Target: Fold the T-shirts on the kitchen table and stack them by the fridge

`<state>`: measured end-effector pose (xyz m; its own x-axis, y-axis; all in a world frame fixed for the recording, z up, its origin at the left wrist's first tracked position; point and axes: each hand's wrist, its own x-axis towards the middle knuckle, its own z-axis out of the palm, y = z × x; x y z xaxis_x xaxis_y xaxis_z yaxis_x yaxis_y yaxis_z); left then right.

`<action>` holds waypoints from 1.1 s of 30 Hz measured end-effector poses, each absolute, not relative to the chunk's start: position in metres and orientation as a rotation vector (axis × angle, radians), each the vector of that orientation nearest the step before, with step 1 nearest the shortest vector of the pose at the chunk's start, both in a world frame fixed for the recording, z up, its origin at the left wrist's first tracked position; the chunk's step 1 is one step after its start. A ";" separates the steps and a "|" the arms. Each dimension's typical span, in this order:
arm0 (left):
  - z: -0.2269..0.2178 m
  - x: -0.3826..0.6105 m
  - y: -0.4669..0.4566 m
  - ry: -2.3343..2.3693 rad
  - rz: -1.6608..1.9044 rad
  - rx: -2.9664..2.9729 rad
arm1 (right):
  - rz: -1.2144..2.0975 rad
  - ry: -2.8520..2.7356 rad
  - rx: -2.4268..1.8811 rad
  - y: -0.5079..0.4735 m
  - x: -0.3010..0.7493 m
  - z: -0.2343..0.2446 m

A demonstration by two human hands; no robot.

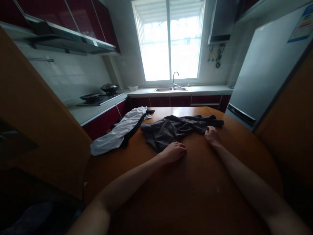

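Two bare hands show in the head view, both at the near side of a dark grey garment [176, 129], which lies rumpled on the wooden counter [195, 192] just beyond them. The left hand [174, 151] rests palm down with loosely bent fingers at the cloth's near edge; whether any fabric is caught beneath it I cannot tell. The right hand [211, 134] has its fingers curled at the garment's near right edge, apparently touching it, though a pinch cannot be made out. The cloth looks light, soft and limp, so it would likely fold and drape easily, slide over the smooth counter, and bunch if pushed; nothing about it seems fragile. Its outer edges and corners, such as the one near the right hand, seem better holds than the creased middle. Beyond the left hand and to its left lies a white garment [122, 127], with black cloth [133, 132] along its side.
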<state>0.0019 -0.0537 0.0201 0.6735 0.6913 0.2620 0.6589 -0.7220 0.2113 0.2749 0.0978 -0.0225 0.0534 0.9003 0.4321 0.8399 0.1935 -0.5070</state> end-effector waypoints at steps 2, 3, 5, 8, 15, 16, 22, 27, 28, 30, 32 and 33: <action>0.027 0.011 -0.057 0.960 0.562 2.747 | 0.073 -1.763 -1.597 0.091 0.269 -0.018; 0.032 0.010 -0.055 0.943 0.630 2.723 | 0.059 -1.768 -1.566 0.086 0.264 -0.016; 0.042 -0.003 -0.043 1.110 0.830 2.658 | 0.046 -1.819 -1.461 0.074 0.251 -0.012; 0.051 -0.044 -0.020 1.772 1.055 2.403 | 0.057 -1.962 -1.244 0.052 0.225 -0.010; 0.027 -0.123 0.008 2.378 0.669 1.950 | 0.154 -2.200 -1.039 0.024 0.179 -0.012; 0.023 -0.121 0.009 2.304 0.741 2.008 | 0.170 -2.195 -1.031 0.025 0.178 -0.013; 0.024 -0.077 0.003 1.783 1.096 2.267 | 0.315 -2.011 -1.033 0.038 0.191 -0.017; 0.029 -0.039 -0.020 1.379 0.954 2.411 | 0.567 -1.820 -1.092 0.044 0.195 -0.018; 0.029 -0.034 -0.024 1.328 0.925 2.426 | 0.584 -1.806 -1.106 0.044 0.194 -0.018; 0.029 -0.025 -0.031 1.207 0.844 2.454 | 0.588 -1.793 -1.121 0.044 0.194 -0.018; 0.028 -0.017 -0.040 1.049 0.758 2.482 | 0.591 -1.792 -1.122 0.043 0.194 -0.018; 0.027 -0.012 -0.045 0.956 0.730 2.499 | 0.595 -1.798 -1.119 0.042 0.194 -0.017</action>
<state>-0.0121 -0.0451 0.0274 0.6362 0.6952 0.3346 0.5060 -0.7034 0.4992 0.1944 0.0419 -0.0174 -0.1774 0.8791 0.4423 0.4419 0.4728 -0.7623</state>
